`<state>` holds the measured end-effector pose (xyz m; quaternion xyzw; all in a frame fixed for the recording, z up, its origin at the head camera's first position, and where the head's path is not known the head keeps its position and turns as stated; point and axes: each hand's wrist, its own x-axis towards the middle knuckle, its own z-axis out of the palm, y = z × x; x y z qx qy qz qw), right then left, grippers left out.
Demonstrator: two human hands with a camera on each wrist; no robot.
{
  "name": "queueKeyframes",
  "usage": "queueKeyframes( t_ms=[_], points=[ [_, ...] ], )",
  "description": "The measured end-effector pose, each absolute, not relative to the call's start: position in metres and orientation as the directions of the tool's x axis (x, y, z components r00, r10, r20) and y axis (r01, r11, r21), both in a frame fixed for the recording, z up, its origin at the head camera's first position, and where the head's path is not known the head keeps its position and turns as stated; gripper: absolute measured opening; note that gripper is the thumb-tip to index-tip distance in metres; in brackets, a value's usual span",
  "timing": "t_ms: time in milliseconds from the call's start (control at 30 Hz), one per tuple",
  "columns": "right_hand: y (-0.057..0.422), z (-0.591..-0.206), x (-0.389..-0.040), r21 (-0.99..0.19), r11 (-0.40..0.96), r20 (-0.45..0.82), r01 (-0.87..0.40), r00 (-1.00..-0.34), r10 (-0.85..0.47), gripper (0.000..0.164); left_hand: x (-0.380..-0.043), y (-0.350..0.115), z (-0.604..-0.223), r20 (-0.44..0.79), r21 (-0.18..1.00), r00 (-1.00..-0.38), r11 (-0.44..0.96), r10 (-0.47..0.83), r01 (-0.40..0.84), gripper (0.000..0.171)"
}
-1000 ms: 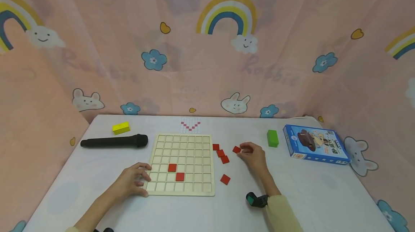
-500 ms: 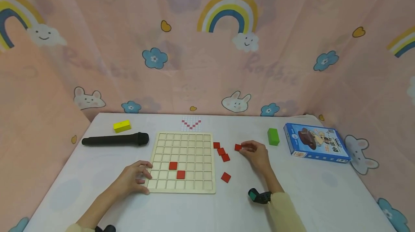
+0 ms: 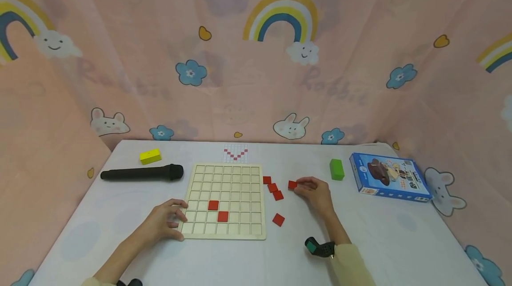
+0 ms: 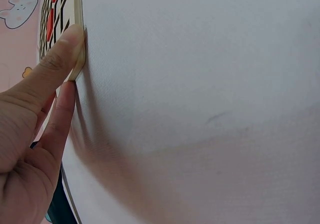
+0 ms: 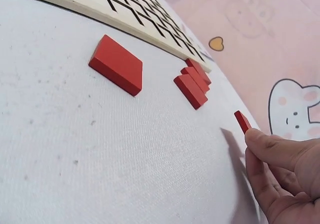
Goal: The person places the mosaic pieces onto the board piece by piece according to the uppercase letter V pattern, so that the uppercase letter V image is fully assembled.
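A pale wooden grid board (image 3: pixel 244 188) lies mid-table with two red tiles, an upper-left one (image 3: pixel 213 205) and a lower-right one (image 3: pixel 222 216), diagonally placed in its cells. My left hand (image 3: pixel 162 221) touches the board's left edge, with its thumb at the near corner; the left wrist view shows thumb (image 4: pixel 62 49) and fingertip there. Right of the board, my right hand (image 3: pixel 316 192) pinches a red square tile (image 5: pixel 242 121) between thumb and finger. Three loose red tiles (image 3: pixel 273 188) lie close together by the board's right edge, and another red tile (image 3: pixel 278 220) is nearer me.
A small card (image 3: pixel 236 153) printed with a red V pattern lies behind the board. A black microphone (image 3: pixel 142 172) and yellow block (image 3: pixel 150 156) are at left. At right stand a green block (image 3: pixel 337 169) and a blue box (image 3: pixel 390 177).
The tile in my right hand has turned from a diamond slant to nearly square. The right hand has shifted only slightly, and my left hand has stayed at the board.
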<state>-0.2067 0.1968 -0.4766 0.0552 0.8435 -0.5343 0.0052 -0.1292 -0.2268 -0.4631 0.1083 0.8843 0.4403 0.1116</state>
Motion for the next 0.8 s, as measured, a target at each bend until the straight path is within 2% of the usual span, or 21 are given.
queueKeyframes(
  t_ms=[133, 633, 800],
  points=[
    [0.192, -0.474, -0.203, -0.917, 0.383, -0.084, 0.111, -0.993, 0.085, 0.031, -0.13, -0.227, -0.465, -0.112, 0.813, -0.953, 0.578, 0.282, 0.076, 0.038],
    [0.161, -0.469, -0.198, -0.919, 0.38, -0.068, 0.1, -0.993, 0.097, 0.028, -0.13, -0.224, -0.463, -0.128, 0.796, -0.959, 0.604, 0.253, 0.053, 0.038],
    [0.153, -0.465, -0.197, -0.926, 0.369, -0.057, 0.081, -0.995, 0.077, 0.025, -0.129, -0.225, -0.463, -0.107, 0.789, -0.956, 0.608, 0.273, 0.086, 0.038]
  ],
)
